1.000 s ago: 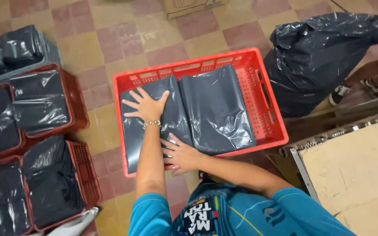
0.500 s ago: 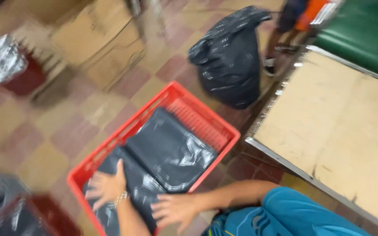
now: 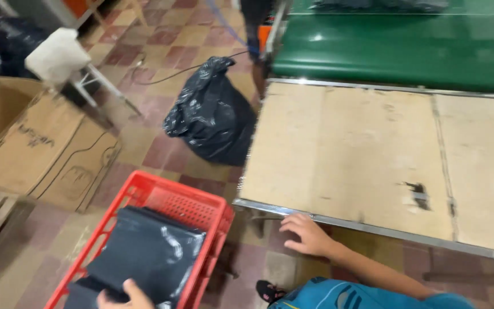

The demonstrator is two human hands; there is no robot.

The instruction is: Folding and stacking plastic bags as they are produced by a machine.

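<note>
hands split between crate and surface
left hand (image 3: 122, 296) still rests open on the dark bags (image 3: 150, 252) in the red crate (image 3: 172, 200); right hand (image 3: 310, 234) has left them, fingers spread at the wooden surface (image 3: 373, 160) edge

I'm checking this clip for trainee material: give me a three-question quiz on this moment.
1. True or false: the right hand rests at the metal edge of the worktable.
2. What does the left hand touch? A) grey packages B) cardboard box C) stool
3. What colour is the crate?

Key: 1 true; 2 A, the grey packages in the crate; 3 red.
</note>
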